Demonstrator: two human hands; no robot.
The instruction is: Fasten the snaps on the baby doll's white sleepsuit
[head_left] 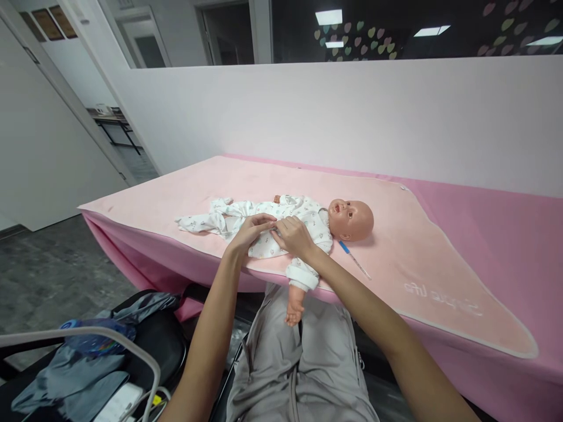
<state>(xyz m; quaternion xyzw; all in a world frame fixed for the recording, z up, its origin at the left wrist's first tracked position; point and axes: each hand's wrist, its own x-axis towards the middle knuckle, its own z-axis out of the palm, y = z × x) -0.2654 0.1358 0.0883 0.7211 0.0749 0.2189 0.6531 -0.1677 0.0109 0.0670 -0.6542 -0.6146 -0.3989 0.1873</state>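
Note:
A baby doll in a white printed sleepsuit lies on its back on a pale pink blanket, head to the right. My left hand and my right hand meet over the doll's belly, fingertips pinched on the front of the sleepsuit. One doll arm hangs over the table's near edge. A thin thermometer with a blue tip lies on the blanket beside the doll's shoulder, apart from both hands.
The blanket covers a table with a darker pink cloth, set against a white partition wall. A black chair at lower left holds a grey garment, a blue bottle and cables. An open doorway is at far left.

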